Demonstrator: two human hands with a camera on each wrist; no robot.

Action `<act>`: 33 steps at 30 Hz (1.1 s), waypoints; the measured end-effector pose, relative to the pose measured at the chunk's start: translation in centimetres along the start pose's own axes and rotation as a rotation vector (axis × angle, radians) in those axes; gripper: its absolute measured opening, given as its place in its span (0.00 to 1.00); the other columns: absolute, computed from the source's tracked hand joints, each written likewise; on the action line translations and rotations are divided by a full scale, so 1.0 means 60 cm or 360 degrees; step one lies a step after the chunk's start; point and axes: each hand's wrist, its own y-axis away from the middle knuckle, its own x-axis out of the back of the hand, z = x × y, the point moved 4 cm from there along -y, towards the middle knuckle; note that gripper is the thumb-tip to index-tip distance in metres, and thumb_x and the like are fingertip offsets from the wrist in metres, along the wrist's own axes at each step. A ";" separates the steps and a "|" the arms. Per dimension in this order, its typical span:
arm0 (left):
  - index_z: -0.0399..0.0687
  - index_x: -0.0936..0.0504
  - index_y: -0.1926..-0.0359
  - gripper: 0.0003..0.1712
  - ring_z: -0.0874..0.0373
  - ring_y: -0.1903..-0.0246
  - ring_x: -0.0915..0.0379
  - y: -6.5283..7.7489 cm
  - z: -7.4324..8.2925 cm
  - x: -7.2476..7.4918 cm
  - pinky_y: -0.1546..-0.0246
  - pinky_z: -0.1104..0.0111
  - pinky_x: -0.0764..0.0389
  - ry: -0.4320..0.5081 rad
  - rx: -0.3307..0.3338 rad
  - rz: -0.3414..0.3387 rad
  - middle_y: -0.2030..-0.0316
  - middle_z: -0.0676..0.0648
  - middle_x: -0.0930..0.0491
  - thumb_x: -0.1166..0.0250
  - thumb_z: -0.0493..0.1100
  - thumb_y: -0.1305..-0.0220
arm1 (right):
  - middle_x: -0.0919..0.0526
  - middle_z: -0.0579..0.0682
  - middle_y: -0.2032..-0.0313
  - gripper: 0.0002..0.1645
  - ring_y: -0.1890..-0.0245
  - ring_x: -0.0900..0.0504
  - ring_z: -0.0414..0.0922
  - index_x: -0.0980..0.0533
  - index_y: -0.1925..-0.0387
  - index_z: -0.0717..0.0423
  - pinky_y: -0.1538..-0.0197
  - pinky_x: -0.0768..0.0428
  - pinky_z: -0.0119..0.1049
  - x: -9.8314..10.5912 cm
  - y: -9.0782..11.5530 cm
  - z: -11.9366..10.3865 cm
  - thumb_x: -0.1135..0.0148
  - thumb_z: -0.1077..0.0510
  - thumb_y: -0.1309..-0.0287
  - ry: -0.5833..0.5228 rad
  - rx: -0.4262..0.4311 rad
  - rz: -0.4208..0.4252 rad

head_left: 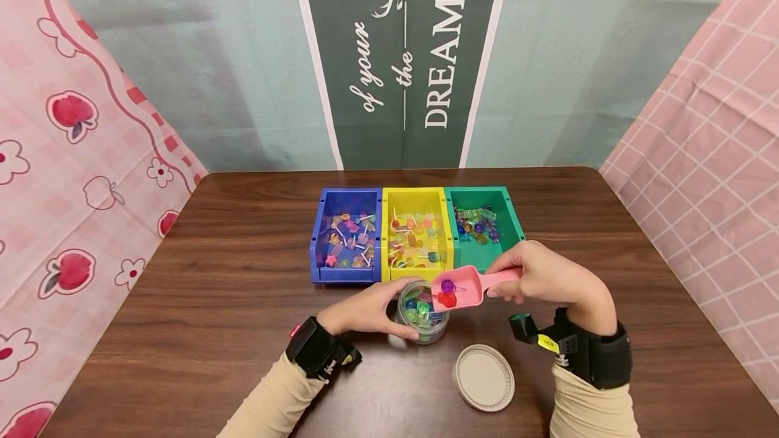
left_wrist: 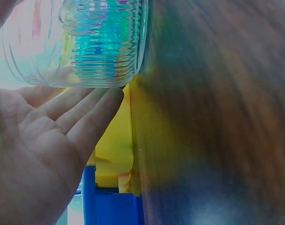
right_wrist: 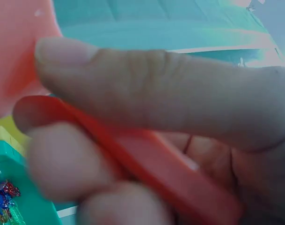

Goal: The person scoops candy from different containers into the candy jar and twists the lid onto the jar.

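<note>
My right hand (head_left: 541, 272) grips the handle of a pink scoop (head_left: 475, 295), thumb on one side and fingers on the other in the right wrist view. In its pan lie a purple and a red translucent piece (head_left: 447, 300). The scoop's front edge is over the rim of a clear ribbed jar (head_left: 431, 334) with colourful translucent pieces inside. My left hand (head_left: 371, 309) holds the jar from its left side, thumb near and fingers far. Seen from the left wrist, the fingers (left_wrist: 93, 112) lie along the glass.
Behind the jar stand a blue bin (head_left: 347, 276), a yellow bin (head_left: 449, 222) and a green bin (head_left: 508, 211), side by side, each with small colourful pieces. A round pale lid (head_left: 484, 378) lies on the brown wooden table (head_left: 255, 235), near the jar. Cloth hangs around the table.
</note>
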 end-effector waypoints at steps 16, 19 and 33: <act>0.51 0.40 0.32 0.48 0.63 0.45 0.33 -0.001 0.000 -0.001 0.40 0.61 0.27 -0.0018 -0.0024 0.0032 0.41 0.49 0.27 0.29 0.57 0.52 | 0.22 0.47 0.86 0.10 0.89 0.30 0.34 0.17 0.68 0.61 0.83 0.23 0.30 -0.001 -0.004 -0.003 0.31 0.59 0.52 -0.0013 -0.0098 0.0048; 0.51 0.40 0.32 0.49 0.63 0.45 0.33 -0.001 0.001 0.000 0.40 0.60 0.28 -0.0010 -0.0015 0.0029 0.41 0.49 0.28 0.29 0.57 0.52 | 0.22 0.47 0.85 0.10 0.89 0.30 0.34 0.18 0.68 0.61 0.83 0.23 0.30 -0.001 -0.004 -0.002 0.31 0.58 0.52 -0.0005 -0.0088 0.0041; 0.51 0.40 0.32 0.49 0.64 0.45 0.33 -0.001 0.000 -0.001 0.40 0.61 0.28 0.0004 -0.0023 0.0026 0.41 0.50 0.27 0.29 0.57 0.52 | 0.26 0.45 0.86 0.12 0.88 0.31 0.34 0.18 0.67 0.60 0.83 0.28 0.28 0.003 0.003 -0.003 0.33 0.54 0.48 0.0006 -0.0068 0.0056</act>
